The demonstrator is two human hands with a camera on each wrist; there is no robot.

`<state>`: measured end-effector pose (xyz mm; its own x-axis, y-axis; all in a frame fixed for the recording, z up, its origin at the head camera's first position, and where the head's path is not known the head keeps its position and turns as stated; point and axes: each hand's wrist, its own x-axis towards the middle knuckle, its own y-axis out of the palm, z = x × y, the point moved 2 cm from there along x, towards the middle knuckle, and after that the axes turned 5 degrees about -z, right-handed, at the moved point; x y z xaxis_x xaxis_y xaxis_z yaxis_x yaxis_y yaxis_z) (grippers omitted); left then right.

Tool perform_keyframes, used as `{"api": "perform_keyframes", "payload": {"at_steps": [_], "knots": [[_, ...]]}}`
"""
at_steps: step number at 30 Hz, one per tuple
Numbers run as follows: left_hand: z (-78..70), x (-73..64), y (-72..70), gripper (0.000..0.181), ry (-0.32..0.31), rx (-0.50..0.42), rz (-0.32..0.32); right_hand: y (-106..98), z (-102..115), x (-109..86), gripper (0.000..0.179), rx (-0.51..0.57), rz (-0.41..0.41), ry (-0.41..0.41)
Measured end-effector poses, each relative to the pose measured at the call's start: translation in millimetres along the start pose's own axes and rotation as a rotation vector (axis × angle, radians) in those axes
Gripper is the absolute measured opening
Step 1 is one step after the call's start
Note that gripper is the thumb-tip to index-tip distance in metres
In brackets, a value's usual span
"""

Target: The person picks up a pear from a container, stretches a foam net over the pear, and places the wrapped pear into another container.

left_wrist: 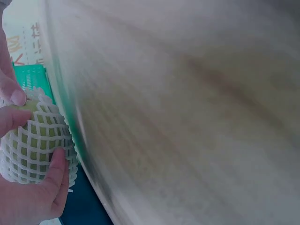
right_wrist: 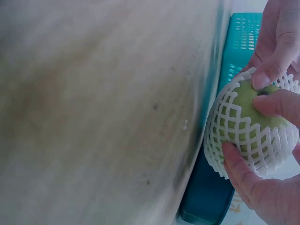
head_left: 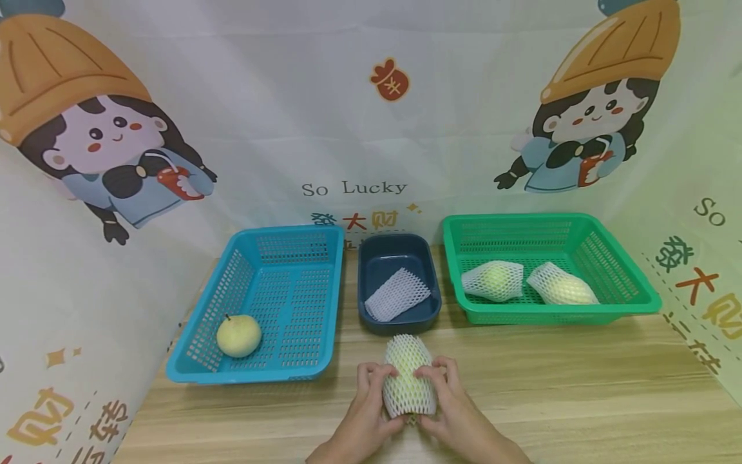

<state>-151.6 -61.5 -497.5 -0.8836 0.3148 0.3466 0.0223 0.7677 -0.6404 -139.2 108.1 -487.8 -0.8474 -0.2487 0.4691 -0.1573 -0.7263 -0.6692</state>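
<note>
A yellow-green pear in a white foam net [head_left: 409,380] is held between both hands just in front of the navy basin. On its left side, my left hand [head_left: 363,412] grips it with curled fingers and the thumb near the lower end. My right hand [head_left: 460,412] grips the opposite side in a similar way. In the right wrist view, the net has an opening at one end of the pear [right_wrist: 251,105], where bare green skin shows and both thumbs press. The left wrist view shows fingers spread over the mesh of the foam net [left_wrist: 40,140].
A blue basket [head_left: 255,374] at left holds a bare pear [head_left: 239,336]. The navy basin [head_left: 400,248] in the middle contains a foam net [head_left: 397,295]. At right, a green basket [head_left: 551,316] holds two netted pears, one left [head_left: 494,281], one right [head_left: 562,287]. A printed cloth hangs behind.
</note>
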Motion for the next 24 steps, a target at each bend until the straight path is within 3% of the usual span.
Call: {"api": "perform_keyframes", "payload": {"at_steps": [6, 13, 18, 24], "knots": [[2.0, -1.6, -0.8, 0.064, -0.024, -0.01, 0.067, 2, -2, -0.7, 0.067, 0.015, 0.06, 0.042], [-0.3, -3.0, -8.2, 0.059, -0.157, -0.211, 0.145, -9, -1, 2.5, 0.061, 0.177, 0.223, 0.187], [-3.0, -1.9, -10.8, 0.045, -0.187, -0.285, 0.12, -18, 0, 4.0, 0.043, 0.254, 0.229, 0.277], [-1.5, 6.0, -11.3, 0.047, -0.332, -0.463, 0.109, -23, 3, 8.8, 0.03, 0.207, 0.172, 0.389]]}}
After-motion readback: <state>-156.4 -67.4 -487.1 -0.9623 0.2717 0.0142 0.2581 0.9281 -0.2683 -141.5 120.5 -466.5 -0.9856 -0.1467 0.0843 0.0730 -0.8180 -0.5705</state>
